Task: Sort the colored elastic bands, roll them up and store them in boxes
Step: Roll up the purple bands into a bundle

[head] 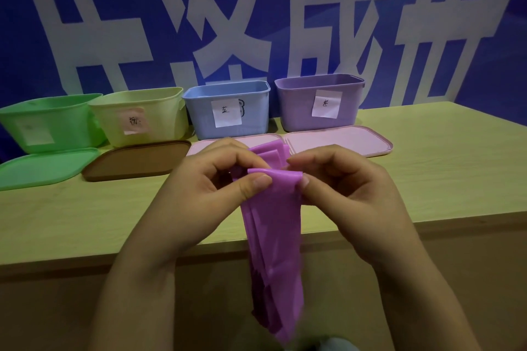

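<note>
While both hands pinch its top fold at frame centre, left hand [216,179] and right hand [339,179] level, the purple band [273,251] hangs lengthwise toward the lower edge, purple box [319,102] beyond, upper right.

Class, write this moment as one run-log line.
left hand: pinches purple band | right hand: pinches it | purple box: open

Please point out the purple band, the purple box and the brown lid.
purple band [273,231]: head view, hanging middle part.
purple box [296,105]: head view, front wall.
brown lid [137,161]: head view, flat top.
</note>
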